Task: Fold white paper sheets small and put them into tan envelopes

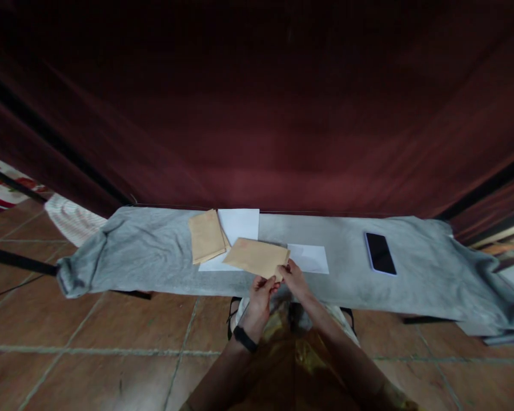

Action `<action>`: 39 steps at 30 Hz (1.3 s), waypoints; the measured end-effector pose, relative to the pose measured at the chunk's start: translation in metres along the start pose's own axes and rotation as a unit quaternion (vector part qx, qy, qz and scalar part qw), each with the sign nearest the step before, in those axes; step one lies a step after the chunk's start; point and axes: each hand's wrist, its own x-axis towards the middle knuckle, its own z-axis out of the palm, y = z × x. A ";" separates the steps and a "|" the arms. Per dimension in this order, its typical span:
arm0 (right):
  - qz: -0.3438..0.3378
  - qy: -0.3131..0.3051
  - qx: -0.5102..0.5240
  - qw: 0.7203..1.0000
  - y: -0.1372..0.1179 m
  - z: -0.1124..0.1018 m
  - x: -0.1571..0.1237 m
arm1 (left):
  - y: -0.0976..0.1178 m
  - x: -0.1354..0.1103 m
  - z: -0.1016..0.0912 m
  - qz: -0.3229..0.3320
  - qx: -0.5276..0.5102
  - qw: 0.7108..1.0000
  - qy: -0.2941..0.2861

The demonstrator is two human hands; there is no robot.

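Note:
A tan paper envelope (257, 256) is held between both hands at its near right corner, tilted above the bench. My left hand (263, 291) pinches its lower edge; a dark band circles that wrist. At the right end, my right hand (292, 278) grips the same envelope with thumb and fingers. A stack of similar tan envelopes (206, 237) lies to the left, partly on white paper (243, 222). Just right of my right hand, a smaller white sheet (310, 258) rests on the grey cloth, its left end partly covered.
A grey cloth (149, 245) drapes the long narrow bench. Toward the right lies a phone (380, 253) with a dark screen. Behind the bench hangs a dark red curtain (257, 148), with black metal bars (55, 125) at the sides. Brown tiles (124, 337) cover the floor.

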 end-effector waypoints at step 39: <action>-0.058 -0.033 -0.034 0.997 -0.035 -0.090 -0.022 | 0.066 0.030 0.019 0.384 0.720 0.484 -0.317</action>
